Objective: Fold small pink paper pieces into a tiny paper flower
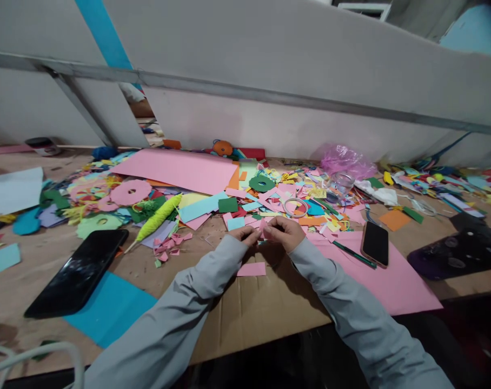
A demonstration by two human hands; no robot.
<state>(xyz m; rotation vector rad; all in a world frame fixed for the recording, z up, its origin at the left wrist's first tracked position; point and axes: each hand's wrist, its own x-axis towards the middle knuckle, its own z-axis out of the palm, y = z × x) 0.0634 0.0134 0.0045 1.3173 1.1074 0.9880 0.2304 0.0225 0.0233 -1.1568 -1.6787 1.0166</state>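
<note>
A grey rail [229, 91] spans the partition [270, 48] — pale, blue-striped.

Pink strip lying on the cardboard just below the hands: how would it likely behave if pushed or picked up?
The pink strip looks paper-thin, so it is probably very light and apt to bend when lifted. Lying flat on the cardboard, it would likely slide rather than roll or tip.

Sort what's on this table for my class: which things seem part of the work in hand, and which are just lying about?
Likely in use:
pink paper piece, held between left hand and right hand
pink strip below them
cardboard under the strip

Likely just lying about:
large black device
phone
yellow-green yarn bundle
pink plastic bag
</note>
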